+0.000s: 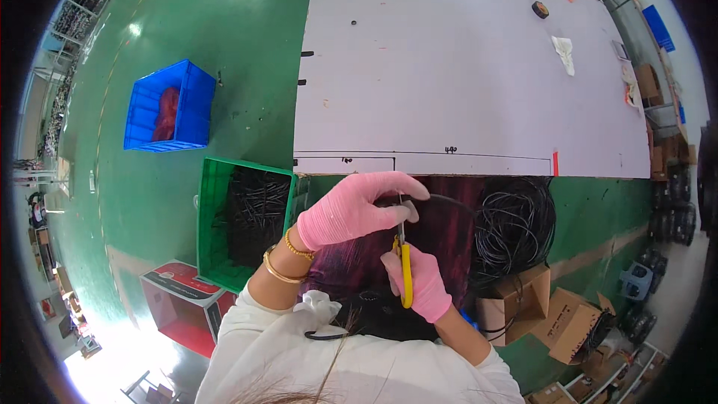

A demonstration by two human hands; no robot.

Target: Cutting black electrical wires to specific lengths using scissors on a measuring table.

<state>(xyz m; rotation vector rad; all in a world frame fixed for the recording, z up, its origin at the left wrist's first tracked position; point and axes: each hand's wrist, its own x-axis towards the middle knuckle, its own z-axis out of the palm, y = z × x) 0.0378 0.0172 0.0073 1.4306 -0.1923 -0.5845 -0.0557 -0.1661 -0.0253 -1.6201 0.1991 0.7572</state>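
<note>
My left hand [348,209], in a pink glove, is closed with its thumb and fingers around a thin black cable [450,201] just off the table's near edge. The cable runs from those fingers to the right, toward a large coil of black cable [514,228]. Below it, my right hand [423,284], also gloved in pink, grips scissors with yellow handles [406,277]. Their blades point away from me and reach up to the cable beside my left fingertips. Whether the blades touch the cable is hard to make out.
A white table [471,82] with drawn lines lies ahead. A green crate [208,217] of short black cable pieces stands left, a blue crate [196,108] farther off. Cardboard boxes [535,299] sit at right. Tape [540,10] and a white glove-like cloth [563,54] lie on the table.
</note>
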